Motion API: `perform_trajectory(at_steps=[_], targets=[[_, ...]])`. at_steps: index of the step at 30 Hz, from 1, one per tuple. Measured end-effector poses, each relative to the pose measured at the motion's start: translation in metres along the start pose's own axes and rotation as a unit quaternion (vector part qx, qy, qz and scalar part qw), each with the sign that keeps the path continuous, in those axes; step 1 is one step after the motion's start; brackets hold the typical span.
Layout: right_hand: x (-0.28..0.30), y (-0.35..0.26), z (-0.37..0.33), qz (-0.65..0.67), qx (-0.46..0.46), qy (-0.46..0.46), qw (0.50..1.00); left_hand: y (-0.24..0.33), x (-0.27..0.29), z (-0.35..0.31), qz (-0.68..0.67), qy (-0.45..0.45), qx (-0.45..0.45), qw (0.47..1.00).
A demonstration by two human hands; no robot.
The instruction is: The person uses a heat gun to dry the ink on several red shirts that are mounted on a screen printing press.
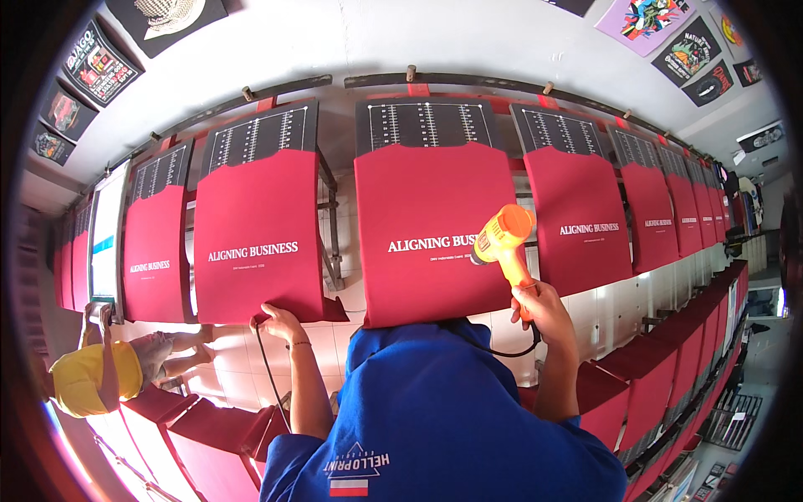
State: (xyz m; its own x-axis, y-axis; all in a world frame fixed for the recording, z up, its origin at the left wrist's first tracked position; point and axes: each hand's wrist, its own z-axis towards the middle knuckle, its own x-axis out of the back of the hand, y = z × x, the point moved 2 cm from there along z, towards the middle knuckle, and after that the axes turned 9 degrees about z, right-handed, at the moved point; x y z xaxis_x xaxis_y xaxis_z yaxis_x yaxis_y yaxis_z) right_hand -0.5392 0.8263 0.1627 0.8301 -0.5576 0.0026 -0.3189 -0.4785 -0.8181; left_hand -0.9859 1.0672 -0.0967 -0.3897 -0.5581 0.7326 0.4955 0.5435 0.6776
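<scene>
Though tilted, bright orange hand dryer (pixel 503 237)

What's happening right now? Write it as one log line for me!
right hand: holding orange blower | left hand: holding black cord | ahead: red fabric on dark board

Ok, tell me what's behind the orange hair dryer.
Behind the orange hair dryer, held in the right hand, is part of the middle red shirt with white lettering. The lettering's end and the cloth directly behind the dryer are covered.
</scene>
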Motion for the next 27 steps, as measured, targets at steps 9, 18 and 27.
perform_trajectory(at_steps=[9,18,27], targets=[[0.009,-0.007,0.006,0.001,-0.007,-0.046,0.999,-0.030,-0.006,0.015,0.020,0.008,0.031,0.999],[-0.030,-0.001,0.028,0.046,-0.049,-0.175,0.982,-0.069,0.069,0.048,-0.024,-0.118,0.126,0.985],[-0.141,-0.023,0.041,0.046,-0.062,-0.292,0.953,-0.133,0.107,0.167,-0.146,-0.073,0.196,0.967]])
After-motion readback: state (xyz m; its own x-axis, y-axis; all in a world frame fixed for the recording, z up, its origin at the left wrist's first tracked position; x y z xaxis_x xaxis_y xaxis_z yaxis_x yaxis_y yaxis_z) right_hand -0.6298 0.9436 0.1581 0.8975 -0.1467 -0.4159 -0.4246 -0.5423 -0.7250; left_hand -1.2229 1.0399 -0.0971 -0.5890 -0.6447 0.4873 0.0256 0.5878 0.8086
